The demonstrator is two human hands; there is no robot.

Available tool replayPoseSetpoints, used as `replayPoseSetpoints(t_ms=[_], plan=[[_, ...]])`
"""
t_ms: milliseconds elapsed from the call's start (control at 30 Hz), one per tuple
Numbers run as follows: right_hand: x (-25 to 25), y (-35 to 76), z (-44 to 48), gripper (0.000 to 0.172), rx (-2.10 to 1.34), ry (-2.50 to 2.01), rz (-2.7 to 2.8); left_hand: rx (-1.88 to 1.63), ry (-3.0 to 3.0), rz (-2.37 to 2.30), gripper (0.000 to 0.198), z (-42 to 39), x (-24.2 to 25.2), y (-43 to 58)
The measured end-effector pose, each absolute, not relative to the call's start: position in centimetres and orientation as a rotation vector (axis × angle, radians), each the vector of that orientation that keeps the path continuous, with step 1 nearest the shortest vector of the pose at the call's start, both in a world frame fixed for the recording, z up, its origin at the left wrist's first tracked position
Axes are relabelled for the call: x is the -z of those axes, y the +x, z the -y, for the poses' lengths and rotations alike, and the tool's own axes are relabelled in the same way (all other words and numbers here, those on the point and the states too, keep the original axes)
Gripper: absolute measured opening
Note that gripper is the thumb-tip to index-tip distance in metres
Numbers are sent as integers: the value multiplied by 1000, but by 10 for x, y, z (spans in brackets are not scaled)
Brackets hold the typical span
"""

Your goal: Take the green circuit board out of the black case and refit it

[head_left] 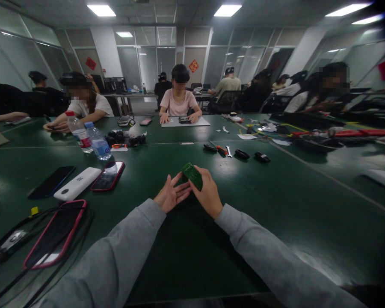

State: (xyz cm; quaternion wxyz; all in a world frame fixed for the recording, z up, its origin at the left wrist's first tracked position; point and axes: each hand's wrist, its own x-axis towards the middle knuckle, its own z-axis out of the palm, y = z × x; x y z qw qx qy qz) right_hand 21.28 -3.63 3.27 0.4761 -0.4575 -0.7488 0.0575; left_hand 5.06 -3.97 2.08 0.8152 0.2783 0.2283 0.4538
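Note:
A small green circuit board point(192, 174) is held tilted above the table, in front of me. My right hand point(208, 192) grips it along its right and lower edge, fingers closed around it. My left hand point(171, 194) is open beside it, palm up and fingers spread, with the fingertips close to the board's left side. Whether those fingertips touch the board I cannot tell. Grey sleeves cover both my forearms.
On the green table point(259, 222) to the left lie phones point(108, 176), a white power bank point(77, 183), black cables point(22, 239) and two water bottles point(98, 141). Beyond my hands are a screwdriver point(222, 149), a wrench point(229, 151) and black coils point(242, 154). A person point(179, 100) sits opposite.

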Motion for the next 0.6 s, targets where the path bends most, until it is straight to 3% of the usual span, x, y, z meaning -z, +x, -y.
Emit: replayPoseSetpoints(t_ms=[300, 600], plan=[[-48, 240, 13, 51, -355, -1226, 1680, -1175, 503, -609, 47, 22, -16, 31], [-47, 244, 1, 49, -277, -1296, 1929, -1188, 501, -655, 44, 21, -15, 29]])
